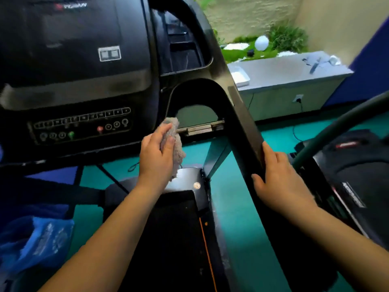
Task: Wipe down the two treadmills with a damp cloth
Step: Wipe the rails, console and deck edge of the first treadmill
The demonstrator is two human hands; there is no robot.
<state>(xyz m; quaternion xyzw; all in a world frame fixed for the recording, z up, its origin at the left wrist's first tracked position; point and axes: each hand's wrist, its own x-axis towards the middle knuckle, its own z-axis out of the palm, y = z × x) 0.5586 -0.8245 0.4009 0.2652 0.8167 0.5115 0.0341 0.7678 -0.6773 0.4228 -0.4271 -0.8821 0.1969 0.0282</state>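
Head cam: left hand (156, 152) has its grip bunched round a grey cloth (178, 151) by the treadmill console (84, 123); right hand (280, 182) clasps the black handrail (235, 123).

No text reads clearly. Console (73, 60): red-and-white logo (71, 6) at its top, letters blurred; a row of numbered buttons (84, 119), digits too smeared to tell. Right treadmill (357, 165): red label (345, 145) and white lettering (353, 197), both illegible. Blue bag (48, 239): white print, unreadable.
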